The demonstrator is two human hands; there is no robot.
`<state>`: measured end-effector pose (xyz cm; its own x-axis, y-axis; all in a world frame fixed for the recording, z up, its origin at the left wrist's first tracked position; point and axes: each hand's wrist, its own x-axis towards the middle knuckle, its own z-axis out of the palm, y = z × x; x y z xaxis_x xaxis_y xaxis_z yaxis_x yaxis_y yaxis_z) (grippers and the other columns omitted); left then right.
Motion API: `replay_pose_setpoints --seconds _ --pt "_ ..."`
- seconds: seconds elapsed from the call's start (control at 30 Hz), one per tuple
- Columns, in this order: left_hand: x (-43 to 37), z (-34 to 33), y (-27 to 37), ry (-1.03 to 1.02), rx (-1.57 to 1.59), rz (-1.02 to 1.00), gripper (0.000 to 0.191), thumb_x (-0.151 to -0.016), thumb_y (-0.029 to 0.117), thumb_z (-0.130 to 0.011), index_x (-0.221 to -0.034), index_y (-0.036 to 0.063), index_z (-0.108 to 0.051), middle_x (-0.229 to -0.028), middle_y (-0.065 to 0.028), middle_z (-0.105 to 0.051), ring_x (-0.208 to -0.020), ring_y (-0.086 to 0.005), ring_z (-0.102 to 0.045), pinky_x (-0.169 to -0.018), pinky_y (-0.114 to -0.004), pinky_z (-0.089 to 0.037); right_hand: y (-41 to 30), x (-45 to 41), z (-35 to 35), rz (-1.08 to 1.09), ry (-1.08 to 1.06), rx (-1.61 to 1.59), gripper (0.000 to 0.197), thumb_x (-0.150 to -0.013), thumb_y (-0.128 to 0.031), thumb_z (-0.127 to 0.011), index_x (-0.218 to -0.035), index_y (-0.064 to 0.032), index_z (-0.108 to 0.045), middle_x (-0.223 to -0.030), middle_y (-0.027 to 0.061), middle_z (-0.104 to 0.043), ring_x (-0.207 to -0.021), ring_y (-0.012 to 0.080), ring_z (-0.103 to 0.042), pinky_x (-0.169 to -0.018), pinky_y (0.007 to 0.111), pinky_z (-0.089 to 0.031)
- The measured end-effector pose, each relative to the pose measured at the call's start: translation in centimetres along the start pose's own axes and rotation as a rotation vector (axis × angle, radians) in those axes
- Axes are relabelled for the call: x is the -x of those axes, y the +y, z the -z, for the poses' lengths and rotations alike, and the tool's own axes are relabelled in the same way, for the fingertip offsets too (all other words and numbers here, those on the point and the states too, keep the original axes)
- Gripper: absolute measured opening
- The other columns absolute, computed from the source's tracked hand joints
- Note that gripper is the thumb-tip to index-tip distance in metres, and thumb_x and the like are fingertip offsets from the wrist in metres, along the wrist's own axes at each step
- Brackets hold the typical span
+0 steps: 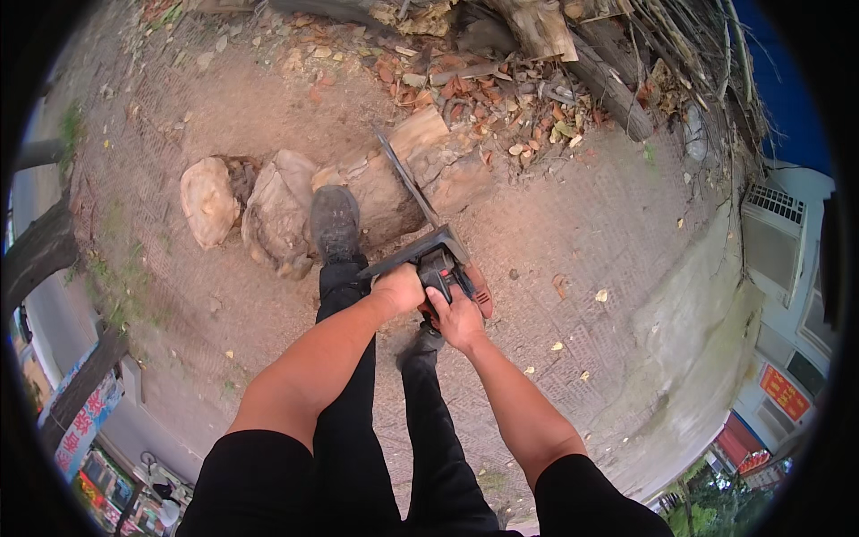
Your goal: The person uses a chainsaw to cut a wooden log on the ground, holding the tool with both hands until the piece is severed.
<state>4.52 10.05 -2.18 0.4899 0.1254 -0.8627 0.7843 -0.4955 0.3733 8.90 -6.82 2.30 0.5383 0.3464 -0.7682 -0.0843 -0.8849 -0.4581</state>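
Note:
Both hands are on a chainsaw [439, 265] with a dark body and a red-orange part at its right side. My left hand [400, 288] is closed around the front handle. Nearer to me, my right hand [456, 315] grips the rear handle. The saw's bar [406, 171] points up and to the left across a thick, partly barkless log [382, 208] lying on the ground. From this view I cannot tell whether the bar touches the wood. A dark boot is set against the log's near left part. Left of it lie two short wood chunks [278, 211] [209, 201].
Cut logs [543, 27], branches [678, 40] and dry leaves [463, 84] are heaped beyond the log. Sawdust covers the brick paving around it. Tree trunks [40, 248] stand at the left; a wall with an air-conditioner unit [772, 241] is at the right.

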Motion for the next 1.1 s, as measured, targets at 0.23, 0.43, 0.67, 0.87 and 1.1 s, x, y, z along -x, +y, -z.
replay_pose_setpoints --seconds 0.23,0.43,0.67,0.87,1.1 --pt "2.8 -2.0 1.8 -0.045 0.043 -0.035 0.045 -0.082 0.026 -0.076 -0.114 -0.0048 -0.074 -0.118 -0.032 -0.071 -0.115 -0.0438 -0.069 -0.101 -0.047 -0.055 1.2 3.3 1.6 -0.069 0.001 0.001 0.055 -0.105 -0.051 -0.058 -0.123 0.001 -0.064 -0.104 0.032 -0.072 -0.104 0.0488 -0.069 -0.091 0.049 -0.053" --pt "1.8 -1.0 1.5 -0.044 0.039 -0.017 0.047 -0.082 0.029 -0.078 -0.114 -0.004 -0.073 -0.115 -0.0306 -0.072 -0.112 -0.0421 -0.071 -0.098 -0.046 -0.057 2.0 1.5 0.1 0.005 0.048 -0.027 0.064 -0.102 -0.063 -0.054 -0.122 -0.0035 -0.064 -0.091 0.0256 -0.074 -0.097 0.0465 -0.071 -0.088 0.052 -0.054" --pt "1.5 -1.4 1.2 -0.034 0.058 0.012 0.049 -0.08 0.029 -0.079 -0.117 -0.0037 -0.073 -0.119 -0.0304 -0.071 -0.117 -0.0439 -0.069 -0.102 -0.046 -0.055 1.2 1.4 1.0 -0.005 0.005 -0.005 0.068 -0.101 -0.065 -0.053 -0.127 -0.0025 -0.062 -0.091 0.0262 -0.074 -0.093 0.0475 -0.071 -0.086 0.052 -0.055" --pt "1.9 0.2 1.6 -0.094 -0.011 0.001 0.05 -0.079 0.032 -0.081 -0.114 -0.003 -0.074 -0.116 -0.0284 -0.073 -0.114 -0.0415 -0.07 -0.101 -0.047 -0.055 1.8 1.2 -0.1 -0.038 0.006 0.019 0.071 -0.102 -0.067 -0.05 -0.127 -0.0009 -0.06 -0.101 0.0342 -0.072 -0.101 0.0531 -0.068 -0.091 0.056 -0.053" --pt "1.7 -2.0 1.4 -0.074 0.028 0.005 0.05 -0.084 0.026 -0.074 -0.121 -0.0074 -0.07 -0.125 -0.0334 -0.068 -0.125 -0.0442 -0.064 -0.108 -0.046 -0.051 1.9 2.0 0.8 -0.006 -0.003 -0.005 0.069 -0.102 -0.065 -0.052 -0.125 -0.0011 -0.062 -0.095 0.0281 -0.075 -0.1 0.048 -0.071 -0.09 0.052 -0.054"
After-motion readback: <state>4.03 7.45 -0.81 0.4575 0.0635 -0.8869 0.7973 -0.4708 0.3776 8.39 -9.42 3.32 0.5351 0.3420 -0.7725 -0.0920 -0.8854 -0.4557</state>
